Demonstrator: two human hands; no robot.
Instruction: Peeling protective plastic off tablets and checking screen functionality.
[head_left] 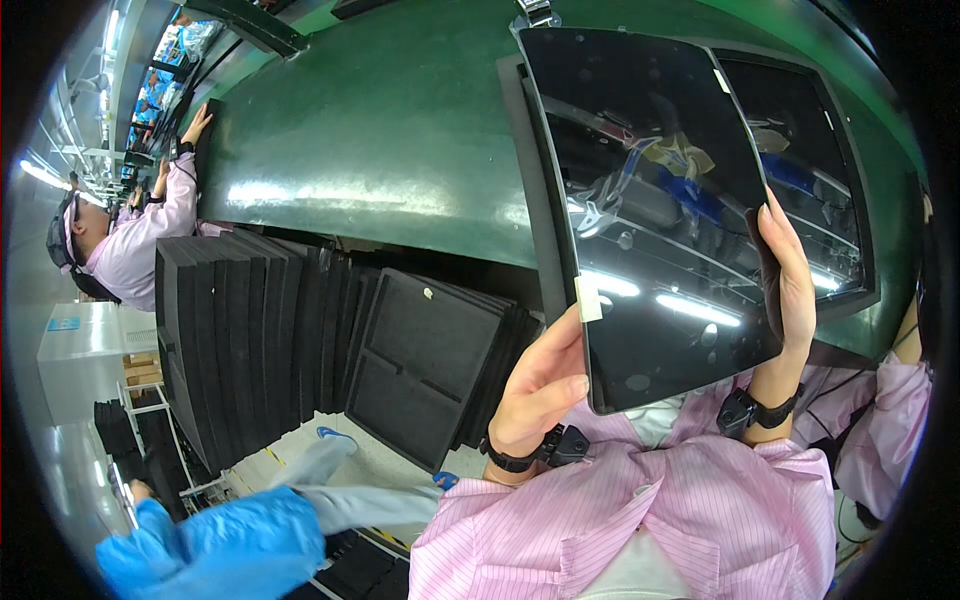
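Note:
A glossy black screen panel [660, 250] is held up and tilted between my two hands, with ceiling lights mirrored in its face. My left hand [545, 390] grips its lower left edge, close to a pale tab stuck there. On the opposite long edge, my right hand [790, 270] is closed on the panel, its fingers partly hidden behind. A second black panel [800, 150] lies in a dark foam tray [868, 230] on the right. Behind the raised panel, the edge of a dark foam piece [535, 200] shows on the bench.
The green workbench [400, 130] stretches away to the left. Several black foam trays [240, 340] stand stacked on edge before it, one tray [420, 350] leaning face-out. A person in pink [150, 230] sits far left; a person in blue [220, 540] passes below. Another pink sleeve [890, 430] is at right.

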